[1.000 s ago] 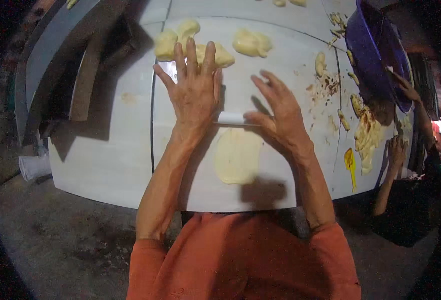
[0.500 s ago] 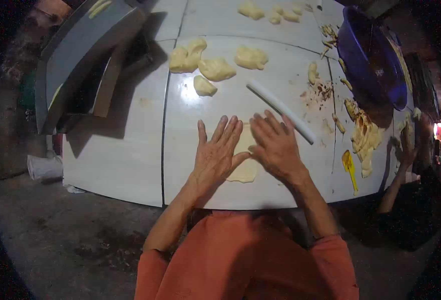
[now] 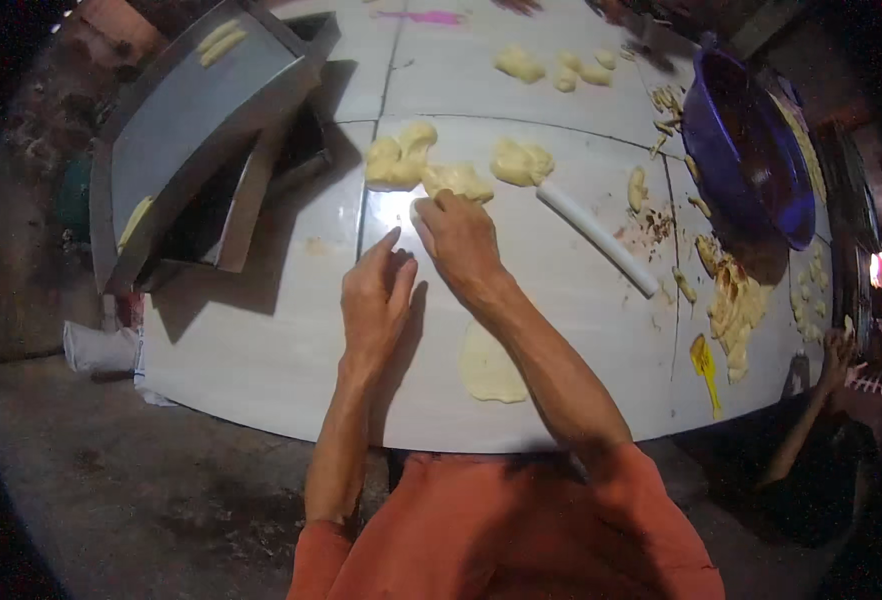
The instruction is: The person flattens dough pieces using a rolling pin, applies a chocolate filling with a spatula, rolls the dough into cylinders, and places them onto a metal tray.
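Observation:
My right hand (image 3: pixel 456 240) reaches far over the table, its fingers curled over a small lump of dough that they mostly hide. Beside it, my left hand (image 3: pixel 373 300) hovers with thumb and index finger apart, holding nothing. A flattened oval of dough (image 3: pixel 491 368) lies near the front edge, partly under my right forearm. Just beyond the right fingers sit a dough lump (image 3: pixel 461 182) and a larger, folded-looking one (image 3: pixel 399 158). To their right is another dough lump (image 3: pixel 521 162), touching or nearly touching the end of a white rolling pin (image 3: pixel 597 238).
Grey metal trays (image 3: pixel 206 120) with dough sticks stand at the left. On the right are a purple basin (image 3: pixel 701 130), a smeared dough mass (image 3: pixel 736 310) and a yellow scraper (image 3: pixel 704 372). More dough lumps (image 3: pixel 519 64) lie farther back. Another person's hand (image 3: pixel 838 352) shows at far right.
Both hands have lifted off the flattened dough. My right hand has moved forward and left onto the small dough lump; my left has shifted left. The view has tilted slightly.

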### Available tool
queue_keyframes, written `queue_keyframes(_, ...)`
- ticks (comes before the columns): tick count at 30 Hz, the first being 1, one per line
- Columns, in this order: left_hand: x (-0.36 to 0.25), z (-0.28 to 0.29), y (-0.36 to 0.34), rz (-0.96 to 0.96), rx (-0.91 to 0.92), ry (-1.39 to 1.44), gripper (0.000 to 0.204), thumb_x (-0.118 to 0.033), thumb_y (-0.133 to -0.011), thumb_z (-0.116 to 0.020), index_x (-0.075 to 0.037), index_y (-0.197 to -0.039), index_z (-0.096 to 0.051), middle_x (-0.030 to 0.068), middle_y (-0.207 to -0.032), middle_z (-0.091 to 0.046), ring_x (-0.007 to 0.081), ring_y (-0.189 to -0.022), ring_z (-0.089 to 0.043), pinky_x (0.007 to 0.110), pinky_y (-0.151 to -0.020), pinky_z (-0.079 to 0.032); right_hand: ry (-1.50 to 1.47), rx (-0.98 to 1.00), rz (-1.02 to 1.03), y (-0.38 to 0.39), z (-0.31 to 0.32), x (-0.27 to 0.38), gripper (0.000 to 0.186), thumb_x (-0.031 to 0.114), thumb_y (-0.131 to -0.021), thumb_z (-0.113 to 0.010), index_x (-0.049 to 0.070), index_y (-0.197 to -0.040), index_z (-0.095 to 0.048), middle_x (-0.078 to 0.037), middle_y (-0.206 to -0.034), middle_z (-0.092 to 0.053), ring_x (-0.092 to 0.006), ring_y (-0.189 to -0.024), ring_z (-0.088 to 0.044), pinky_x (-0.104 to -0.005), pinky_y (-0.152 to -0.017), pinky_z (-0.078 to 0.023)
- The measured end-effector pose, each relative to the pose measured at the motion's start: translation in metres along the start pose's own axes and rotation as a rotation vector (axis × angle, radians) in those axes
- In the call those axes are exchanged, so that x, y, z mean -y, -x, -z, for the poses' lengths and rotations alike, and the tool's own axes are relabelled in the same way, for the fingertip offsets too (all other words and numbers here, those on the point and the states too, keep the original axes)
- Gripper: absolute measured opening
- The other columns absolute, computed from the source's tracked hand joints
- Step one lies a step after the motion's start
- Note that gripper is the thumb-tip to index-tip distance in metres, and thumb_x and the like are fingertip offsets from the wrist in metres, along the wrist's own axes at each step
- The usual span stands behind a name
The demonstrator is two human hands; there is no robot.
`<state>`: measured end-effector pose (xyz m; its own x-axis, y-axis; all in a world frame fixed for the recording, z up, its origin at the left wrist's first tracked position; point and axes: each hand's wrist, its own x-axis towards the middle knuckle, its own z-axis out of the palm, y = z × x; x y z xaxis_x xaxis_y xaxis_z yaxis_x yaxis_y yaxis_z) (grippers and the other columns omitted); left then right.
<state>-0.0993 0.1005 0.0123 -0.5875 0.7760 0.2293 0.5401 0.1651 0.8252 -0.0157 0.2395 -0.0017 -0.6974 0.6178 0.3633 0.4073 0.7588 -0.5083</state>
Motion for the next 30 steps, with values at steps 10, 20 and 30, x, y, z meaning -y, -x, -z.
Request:
queue_keyframes(10,-0.020,0.007,0.046,-0.328,0.105,-0.185,0.029,-0.008,-0.090,-0.071,-0.002,-0.119,-0.070,0.0167,-0.117,-0.072,0.0326,-0.094,-0.067,0.044,-0.092,-0.048,-0.497,0.079,-0.662,0.120,0.166,-0.007,0.024,0.015,-0.091,-0.070,-0.003,-0.106,-0.068,-0.009,-0.082,-0.069,-0.0115,-0.068,-0.063,-0.0291,-0.063,-0.052)
queue_keyframes(20,-0.114,-0.102,0.123,-0.547,0.555,-0.186,0.052,-0.025,-0.089,-0.073,-0.003,-0.135,-0.060,0.0159,-0.138,-0.060,0.0284,-0.126,-0.058,0.050,-0.103,-0.043,0.045,0.167,-0.292,0.217,0.214,-0.058,0.060,0.043,-0.096,-0.064,0.004,-0.141,-0.055,-0.018,-0.142,-0.058,-0.0370,-0.129,-0.057,-0.0506,-0.108,-0.043)
queue_keyframes(30,-0.128,-0.129,0.156,-0.354,0.673,-0.575,0.089,-0.059,-0.093,-0.061,0.000,-0.155,-0.037,0.0229,-0.163,-0.034,0.0366,-0.153,-0.031,0.074,-0.116,-0.016,0.181,0.491,0.071,0.261,0.189,-0.105,0.094,0.077,-0.093,-0.039,0.010,-0.160,-0.035,-0.010,-0.166,-0.033,-0.0282,-0.154,-0.030,-0.0731,-0.120,-0.005)
